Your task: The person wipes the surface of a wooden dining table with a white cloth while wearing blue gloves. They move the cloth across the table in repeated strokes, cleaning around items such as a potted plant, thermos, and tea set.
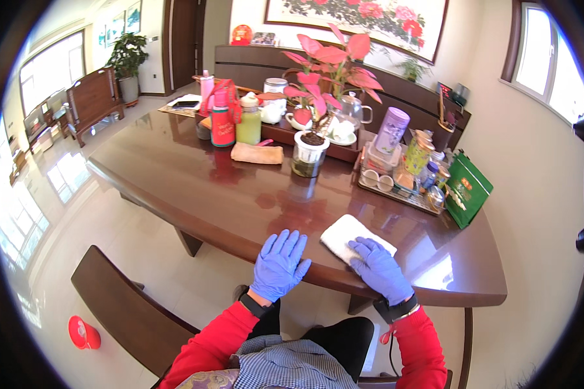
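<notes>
My left hand (279, 264), in a blue glove, is open at the table's near edge, with its fingers stretched forward and nothing in it. My right hand (381, 269), gloved the same way, presses on a folded white cloth (344, 237) that lies near the front edge, its fingers closed on the cloth's right part. Under both hands is the glossy brown wooden table (194, 175). Ahead of them stands a pink-leaved plant in a white and clear pot (309, 154). A rolled tan cloth (257, 153) lies to the left of the pot.
Far left of the pot stand a red bottle (223, 125) and a green-filled bottle (248, 123). To the right are a tray (402, 194) with cups and jars, a purple canister (392, 129) and a green bag (467, 188). A wooden bench (130, 308) and red bin (84, 333) are lower left.
</notes>
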Motion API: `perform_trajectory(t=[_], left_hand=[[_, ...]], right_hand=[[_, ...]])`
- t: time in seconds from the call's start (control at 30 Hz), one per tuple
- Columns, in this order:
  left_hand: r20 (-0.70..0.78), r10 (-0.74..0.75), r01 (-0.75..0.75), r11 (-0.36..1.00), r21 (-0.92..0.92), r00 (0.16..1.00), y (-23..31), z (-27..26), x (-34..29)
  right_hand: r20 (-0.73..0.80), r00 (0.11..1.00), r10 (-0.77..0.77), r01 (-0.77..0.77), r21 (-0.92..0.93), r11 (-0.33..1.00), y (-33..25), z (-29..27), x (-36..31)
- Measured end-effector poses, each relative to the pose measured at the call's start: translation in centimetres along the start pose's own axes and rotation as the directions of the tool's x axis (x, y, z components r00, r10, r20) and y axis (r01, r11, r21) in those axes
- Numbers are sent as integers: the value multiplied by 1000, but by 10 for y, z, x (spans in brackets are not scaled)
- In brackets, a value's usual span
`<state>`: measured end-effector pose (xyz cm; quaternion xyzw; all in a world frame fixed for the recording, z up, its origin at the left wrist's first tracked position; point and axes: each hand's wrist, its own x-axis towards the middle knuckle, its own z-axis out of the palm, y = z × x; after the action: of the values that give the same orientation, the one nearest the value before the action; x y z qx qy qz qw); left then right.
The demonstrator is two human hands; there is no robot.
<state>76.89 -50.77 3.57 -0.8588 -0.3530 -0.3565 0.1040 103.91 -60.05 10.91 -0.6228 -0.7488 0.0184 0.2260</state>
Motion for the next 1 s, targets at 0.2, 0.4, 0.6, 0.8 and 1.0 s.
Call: perform_trajectory(t=[0.2, 0.4, 0.6, 0.8, 1.0], left_hand=[[27, 19, -17, 997, -75, 999, -5, -12, -2], [92, 83, -71, 989, -129, 992, 10, -45, 17], [44, 345, -327, 919, -222, 938, 47, -46, 84], [256, 492, -441, 867, -234, 832, 64, -4, 120], [517, 421, -271, 900, -342, 745, 22, 21, 123]], right_hand=[[-257, 965, 43, -21, 88, 996, 20, -16, -39], [-403, 828, 390, -409, 43, 911, 120, -35, -110], [-438, 847, 302, -390, -126, 912, 149, -18, -127], [-498, 814, 299, -400, -107, 910, 143, -15, -127], [-511, 808, 293, -404, -118, 907, 137, -16, -127]])
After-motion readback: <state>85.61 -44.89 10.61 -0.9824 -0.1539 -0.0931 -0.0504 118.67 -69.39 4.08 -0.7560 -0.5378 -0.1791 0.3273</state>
